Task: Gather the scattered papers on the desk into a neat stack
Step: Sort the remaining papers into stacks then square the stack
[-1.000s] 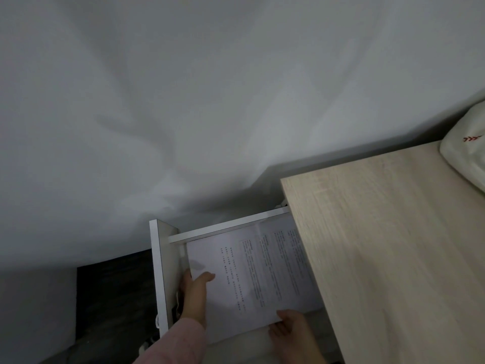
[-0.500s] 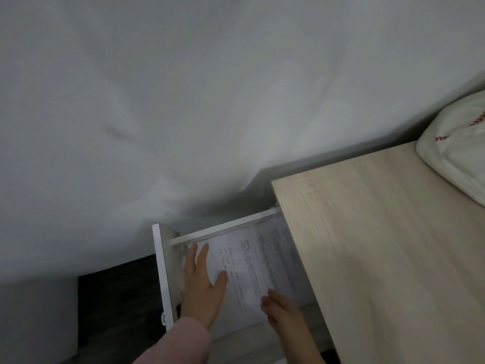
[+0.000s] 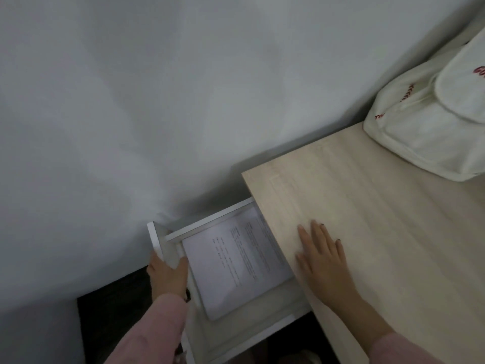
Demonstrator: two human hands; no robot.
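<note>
A stack of printed white papers [image 3: 236,264] lies flat inside an open white drawer [image 3: 210,224] that sticks out from the left side of the light wood desk [image 3: 380,211]. My left hand [image 3: 168,274] grips the drawer's front panel, thumb inside and fingers over the outer face. My right hand [image 3: 324,261] rests flat on the desk top near its left edge, fingers straight. The papers' right part is hidden under the desk top.
A cream fabric bag [image 3: 433,122] with red stitching sits at the desk's far right corner. A white wall [image 3: 157,101] stands close behind the drawer. Dark floor [image 3: 115,321] shows at the lower left.
Both hands have left the papers. My left hand moved left onto the drawer front, and my right hand rose onto the desk top. The view shifted left and nearer.
</note>
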